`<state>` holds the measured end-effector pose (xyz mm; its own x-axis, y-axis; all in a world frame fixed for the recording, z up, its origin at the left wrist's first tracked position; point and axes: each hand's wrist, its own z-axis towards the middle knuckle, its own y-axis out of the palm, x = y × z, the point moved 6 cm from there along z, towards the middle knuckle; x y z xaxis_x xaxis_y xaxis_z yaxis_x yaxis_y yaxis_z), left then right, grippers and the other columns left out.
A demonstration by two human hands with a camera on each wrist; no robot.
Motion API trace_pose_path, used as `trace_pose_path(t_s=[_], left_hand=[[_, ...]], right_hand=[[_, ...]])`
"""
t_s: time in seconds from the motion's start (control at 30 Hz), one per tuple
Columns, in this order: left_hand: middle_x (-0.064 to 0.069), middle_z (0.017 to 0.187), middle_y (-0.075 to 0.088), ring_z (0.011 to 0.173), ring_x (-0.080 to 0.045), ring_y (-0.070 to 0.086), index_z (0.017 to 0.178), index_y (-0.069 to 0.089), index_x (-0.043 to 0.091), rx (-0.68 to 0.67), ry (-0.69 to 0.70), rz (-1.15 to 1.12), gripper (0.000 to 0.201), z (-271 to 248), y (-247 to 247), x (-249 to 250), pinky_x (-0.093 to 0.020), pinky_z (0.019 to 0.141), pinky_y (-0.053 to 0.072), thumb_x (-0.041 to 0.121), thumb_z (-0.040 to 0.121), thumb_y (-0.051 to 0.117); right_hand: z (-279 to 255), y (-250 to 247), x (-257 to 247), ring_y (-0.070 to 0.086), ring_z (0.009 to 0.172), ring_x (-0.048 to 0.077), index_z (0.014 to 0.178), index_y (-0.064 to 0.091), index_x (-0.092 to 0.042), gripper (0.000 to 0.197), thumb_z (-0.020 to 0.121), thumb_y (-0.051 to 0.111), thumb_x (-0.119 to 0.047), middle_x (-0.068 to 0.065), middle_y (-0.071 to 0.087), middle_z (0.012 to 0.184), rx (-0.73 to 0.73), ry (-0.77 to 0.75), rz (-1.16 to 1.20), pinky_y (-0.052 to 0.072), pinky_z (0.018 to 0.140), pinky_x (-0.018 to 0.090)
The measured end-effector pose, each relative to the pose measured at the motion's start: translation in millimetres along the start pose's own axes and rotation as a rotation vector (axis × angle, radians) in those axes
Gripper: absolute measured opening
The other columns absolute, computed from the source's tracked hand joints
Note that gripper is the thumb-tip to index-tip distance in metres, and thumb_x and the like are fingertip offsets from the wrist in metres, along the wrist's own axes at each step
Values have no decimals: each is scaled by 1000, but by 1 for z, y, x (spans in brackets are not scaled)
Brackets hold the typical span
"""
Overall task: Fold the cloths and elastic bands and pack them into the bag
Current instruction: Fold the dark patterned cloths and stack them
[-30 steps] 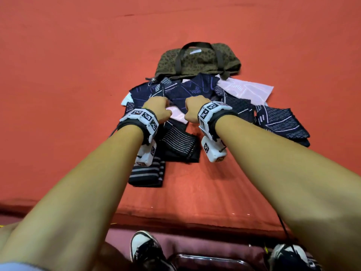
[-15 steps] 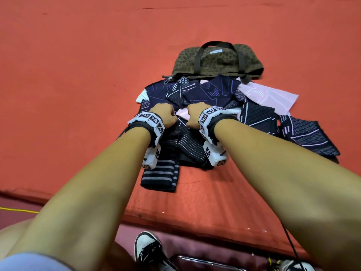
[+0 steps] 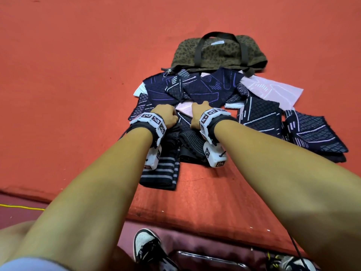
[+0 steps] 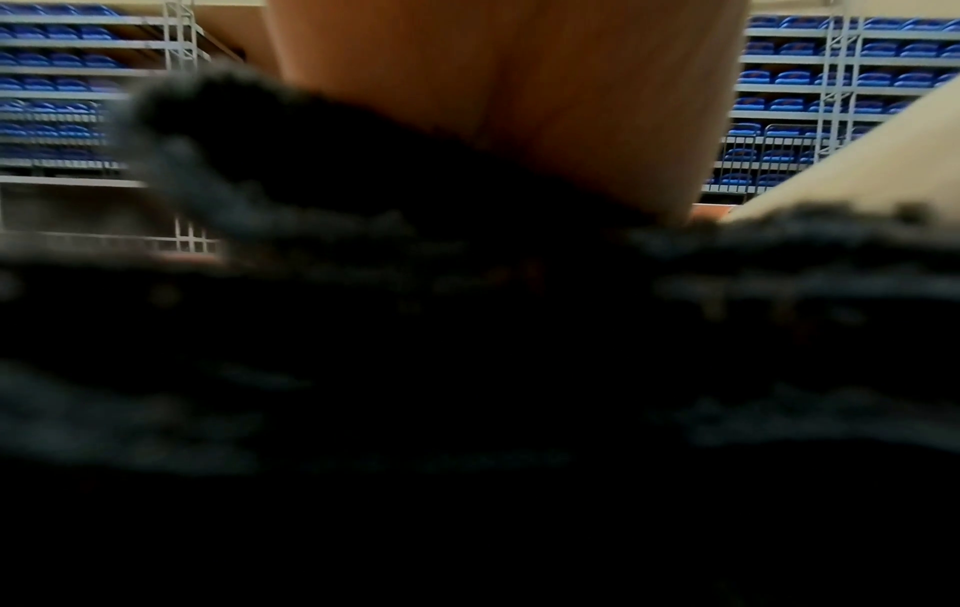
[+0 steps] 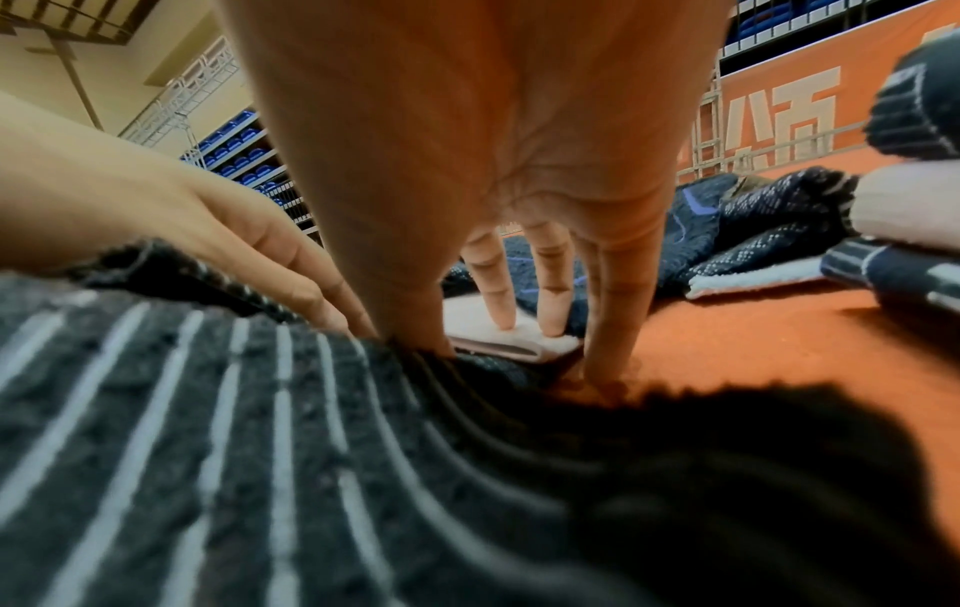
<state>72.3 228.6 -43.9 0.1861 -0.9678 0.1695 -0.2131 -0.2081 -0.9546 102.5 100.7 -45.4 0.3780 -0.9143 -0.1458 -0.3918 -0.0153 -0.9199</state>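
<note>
A dark pinstriped cloth (image 3: pixel 192 143) lies bunched in front of me on the orange mat (image 3: pixel 78 94). My left hand (image 3: pixel 166 117) grips its far edge on the left, fingers curled. In the left wrist view the cloth (image 4: pixel 364 328) rises blurred to the palm. My right hand (image 3: pixel 196 114) pinches the same edge (image 5: pixel 207 410) with the thumb and an outer finger. Its two middle fingers (image 5: pixel 499 304) lie straight on a pink cloth (image 5: pixel 499 341). A striped elastic band (image 3: pixel 162 173) lies under my left wrist. The leopard-print bag (image 3: pixel 218 53) sits behind the pile.
Several navy patterned cloths (image 3: pixel 213 87) and a pink one (image 3: pixel 273 90) are heaped between my hands and the bag, and more lie to the right (image 3: pixel 316 133). The mat's front edge (image 3: pixel 175 216) is close to me, with my shoes (image 3: pixel 148 249) below it.
Both hands have drawn back from the pile toward me, staying side by side. The pinstriped cloth beneath them has bunched into folds.
</note>
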Motion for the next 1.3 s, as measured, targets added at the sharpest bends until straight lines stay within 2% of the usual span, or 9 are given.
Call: trace_pose_path(t_s=[0.13, 0.33, 0.47, 0.6, 0.73, 0.87, 1.0, 1.17, 1.3], left_hand=[[-13, 114, 68, 105, -32, 62, 115, 68, 9, 6, 8, 13, 30, 0, -4, 1, -38, 86, 52, 21, 92, 52], [-13, 123, 64, 112, -32, 59, 124, 63, 10, 15, 45, -9, 34, 3, -8, 12, -38, 93, 50, 16, 93, 49], [-12, 127, 63, 115, -31, 57, 127, 62, 12, -2, 65, -7, 36, 3, -5, 23, -39, 97, 49, 16, 93, 49], [-12, 128, 62, 117, -31, 56, 129, 61, 13, 3, 66, 5, 37, 1, -4, 22, -39, 97, 48, 17, 94, 50], [-11, 130, 62, 118, -31, 56, 129, 62, 14, 5, 61, 2, 38, 1, -4, 20, -39, 97, 48, 16, 93, 50], [-11, 130, 61, 119, -31, 55, 132, 60, 14, -9, 58, 11, 40, -1, -4, 24, -39, 98, 48, 16, 93, 50], [-11, 134, 59, 122, -30, 54, 135, 57, 14, -15, 51, 8, 43, -2, -5, 27, -41, 99, 47, 17, 93, 51], [-15, 142, 53, 129, -33, 49, 142, 49, 13, 4, 34, -38, 50, -7, -8, 38, -41, 102, 45, 16, 92, 53], [-17, 134, 57, 121, -35, 54, 139, 51, 12, 27, 61, -52, 50, -16, -7, 53, -42, 97, 48, 15, 90, 54]], right_hand=[[-3, -5, 2, 60, 98, 36, 128, 49, -3, 37, 94, 56, -15, 19, 41, 136, -4, -14, -25, 45, 84, 38], [-7, -9, 9, 57, 87, 34, 115, 56, -4, 27, 89, 60, -10, 19, 39, 130, 83, 26, 22, 44, 72, 35], [-11, -11, 16, 56, 103, 38, 121, 51, -7, 36, 87, 63, -10, 20, 30, 136, 70, 94, 25, 43, 74, 38], [-11, -7, 15, 58, 83, 29, 121, 52, -7, 34, 88, 59, -11, 20, 31, 141, 0, 53, 11, 43, 73, 36], [-13, -9, 10, 50, 117, 32, 118, 55, -1, 25, 94, 54, -9, 18, 51, 129, 18, -26, -21, 44, 85, 36], [-18, -17, 12, 55, 80, 30, 91, 54, -3, 5, 91, 58, -7, 17, 60, 102, 64, 4, 23, 44, 68, 32], [-26, -27, 13, 46, 57, 22, 67, 41, -7, 27, 87, 58, -4, 11, 51, 76, 108, 9, 63, 42, 61, 32], [-41, -38, 16, 51, 73, 31, 66, 37, -10, 32, 89, 58, -11, 11, 48, 77, 160, 7, 67, 42, 65, 34], [-58, -37, 24, 52, 74, 33, 67, 39, -8, 36, 91, 61, -24, 14, 52, 87, 199, -11, 102, 40, 63, 33]])
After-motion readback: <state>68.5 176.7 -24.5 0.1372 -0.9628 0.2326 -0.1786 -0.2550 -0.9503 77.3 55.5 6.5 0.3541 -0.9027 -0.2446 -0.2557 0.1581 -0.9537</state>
